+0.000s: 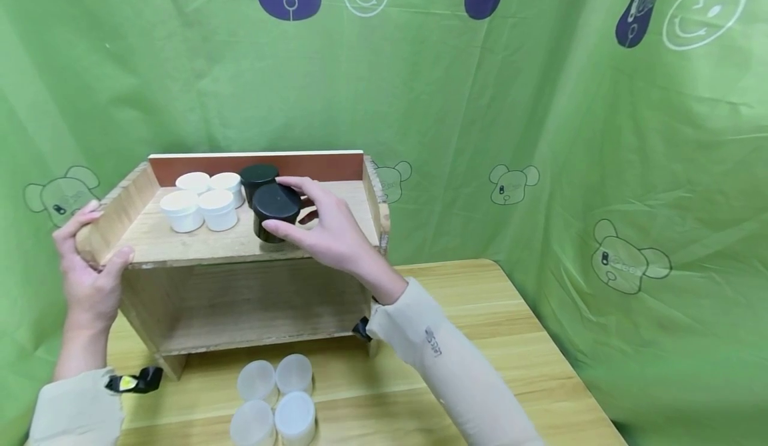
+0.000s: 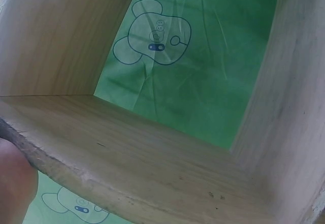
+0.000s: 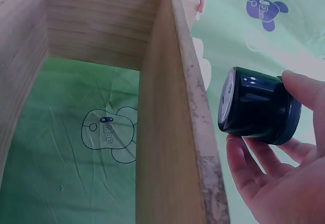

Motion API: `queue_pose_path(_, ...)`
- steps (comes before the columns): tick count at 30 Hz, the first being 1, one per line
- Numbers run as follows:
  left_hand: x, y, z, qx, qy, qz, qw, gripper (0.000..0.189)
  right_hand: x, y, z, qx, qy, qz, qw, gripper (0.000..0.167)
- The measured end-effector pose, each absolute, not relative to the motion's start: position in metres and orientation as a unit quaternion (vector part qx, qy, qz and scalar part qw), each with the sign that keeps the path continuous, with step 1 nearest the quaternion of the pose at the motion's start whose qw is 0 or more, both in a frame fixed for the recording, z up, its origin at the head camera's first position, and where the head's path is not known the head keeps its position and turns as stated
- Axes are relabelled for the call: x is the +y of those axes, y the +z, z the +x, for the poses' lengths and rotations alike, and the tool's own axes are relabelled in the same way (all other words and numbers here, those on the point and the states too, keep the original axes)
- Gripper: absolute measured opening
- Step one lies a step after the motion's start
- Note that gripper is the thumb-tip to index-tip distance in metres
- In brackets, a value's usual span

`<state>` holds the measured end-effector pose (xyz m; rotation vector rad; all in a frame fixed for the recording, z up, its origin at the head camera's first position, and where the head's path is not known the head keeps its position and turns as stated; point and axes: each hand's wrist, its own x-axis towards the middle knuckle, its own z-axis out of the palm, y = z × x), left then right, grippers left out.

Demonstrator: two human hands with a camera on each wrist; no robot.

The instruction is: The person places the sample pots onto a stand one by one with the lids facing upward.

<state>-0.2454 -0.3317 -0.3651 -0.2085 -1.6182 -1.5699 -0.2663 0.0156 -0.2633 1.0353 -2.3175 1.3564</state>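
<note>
My right hand (image 1: 336, 233) holds a black lidded jar (image 1: 275, 209) between thumb and fingers, over the front of the wooden shelf unit's top board (image 1: 198, 249). In the right wrist view, a small gap shows between the jar's base (image 3: 227, 99) and the board's edge. Just behind it stands a second black jar (image 1: 258, 178). Several white lidded jars (image 1: 182, 211) are grouped to the left on the same board. My left hand (image 1: 93, 286) grips the unit's left side panel (image 1: 117, 216), thumb at its front corner; only a bit of it shows in the left wrist view.
On the table (image 1: 468, 313) before the unit, several translucent round containers (image 1: 257, 381) stand close together. A lower shelf board (image 1: 258, 319) lies under the top one. Green printed cloth (image 1: 432, 99) hangs behind and to the right.
</note>
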Motion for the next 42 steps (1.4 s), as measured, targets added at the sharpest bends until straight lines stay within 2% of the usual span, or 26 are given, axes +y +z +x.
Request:
queue_pose_path(22, -0.334, -0.368, -0.247, -0.64, -0.628, -0.099, 0.432, 0.065, -0.028, -0.27, -0.303, -0.811, 0.461, 0.323, 0.161, 0.064)
queue_pose_path(33, -0.332, -0.365, -0.245, -0.639, -0.624, -0.105, 0.438, 0.068, -0.031, -0.275, -0.308, -0.818, 0.464, 0.308, 0.145, 0.063)
queue_pose_path(42, -0.334, -0.367, -0.248, -0.629, -0.645, -0.102, 0.422, 0.063, -0.03, -0.276, -0.307, -0.827, 0.456, 0.301, 0.134, 0.063)
